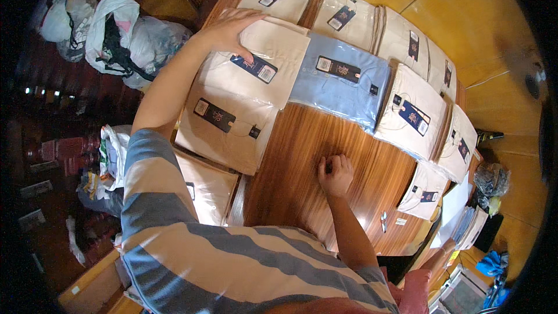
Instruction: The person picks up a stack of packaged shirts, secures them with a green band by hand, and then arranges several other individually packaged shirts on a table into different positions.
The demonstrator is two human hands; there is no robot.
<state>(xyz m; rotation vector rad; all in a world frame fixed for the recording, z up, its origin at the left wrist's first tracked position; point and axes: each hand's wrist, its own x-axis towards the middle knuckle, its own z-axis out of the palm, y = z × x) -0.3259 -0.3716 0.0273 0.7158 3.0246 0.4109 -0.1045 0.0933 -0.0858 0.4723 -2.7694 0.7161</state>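
Observation:
My left hand (232, 32) rests on a cream folded garment in clear plastic (285, 52), at the upper left of the table. Its fingers stretch along the far edge, and the thumb is by a dark hang tag (256, 68). On the bare wood in the middle, my right hand (336, 174) is loosely curled, with nothing visible in it. To the right of the cream packet lies a blue folded garment in plastic (343, 90). Another cream packet (232, 134) sits nearer me, below my left hand.
Several more tagged cream packets (410, 107) line the back and right of the brown table (302, 151). Small metal snips (383, 222) lie near its right edge. Stuffed plastic bags (116, 35) stand at the left. Another person's red sleeve (415, 285) shows at the lower right.

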